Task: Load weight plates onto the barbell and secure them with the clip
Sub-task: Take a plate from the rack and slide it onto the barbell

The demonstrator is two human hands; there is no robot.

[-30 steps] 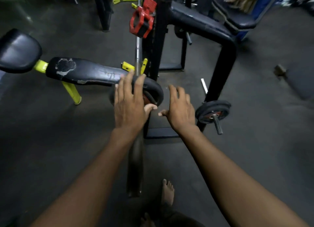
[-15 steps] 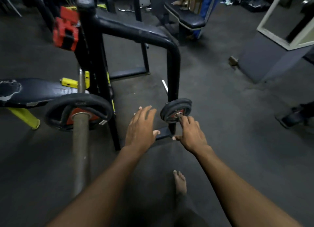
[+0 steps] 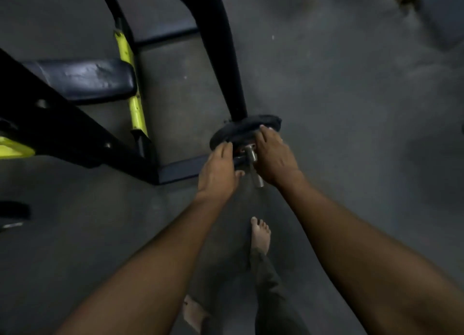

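Both hands on the plate [image 3: 244,131], center of view. It is a small black disc, sitting on a short steel peg [image 3: 253,164] that sticks out toward the camera from the base of the black rack post [image 3: 226,58].

Left hand [image 3: 218,174]: on the plate's near-left edge, fingers curled over the rim, thumb tucked under toward the peg. Gripping the plate.

Right hand [image 3: 275,157]: on the plate's right side, fingertips reaching over the far rim, palm covering the face just right of the peg. Also gripping the plate.

The peg shows in the gap between the two hands, its free end pointing near and slightly right. A bit of red on the plate hub is visible at the peg root. Frame is blurry there, so I cannot tell if the plate is fully seated on the peg or partway along it.

Left of the post: black bench pad [image 3: 82,79] with yellow frame [image 3: 131,83], well apart from the hands. A bare foot [image 3: 260,235] on the grey floor [image 3: 351,108], near of the hands.
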